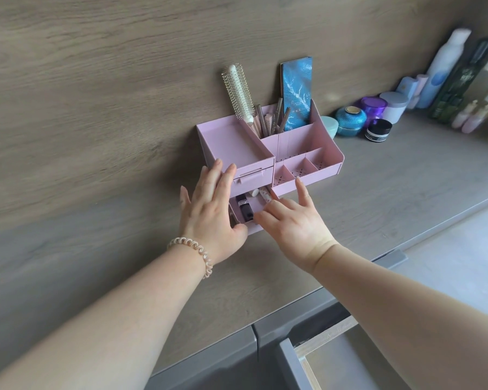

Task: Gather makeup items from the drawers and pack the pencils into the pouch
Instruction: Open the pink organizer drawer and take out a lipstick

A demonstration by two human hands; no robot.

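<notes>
While both hands are spread flat with fingers apart and nothing clamped, the pink organizer [307,153] is seen standing on the wood surface [406,175] against the back wall. The left hand [209,209] is laid over the organizer's front left corner, its thumb at the pulled-out lower drawer [254,206]. The right hand [293,223] is held over that drawer from 5 o'clock, fingertips near a pale tube [265,195]. A black lipstick [244,206] is lying in the drawer at 9 o'clock of the tube. The upper drawer [254,177] is shut. Pencils [271,119] are standing in the rear compartment, a round brush [238,92] at their 10 o'clock and a blue palette [296,91] at 2 o'clock. Jars and bottles [378,111] are lined up at 3 o'clock of the organizer. A spiral hair tie [192,250] is worn on the left wrist. No pouch can be made out.
</notes>
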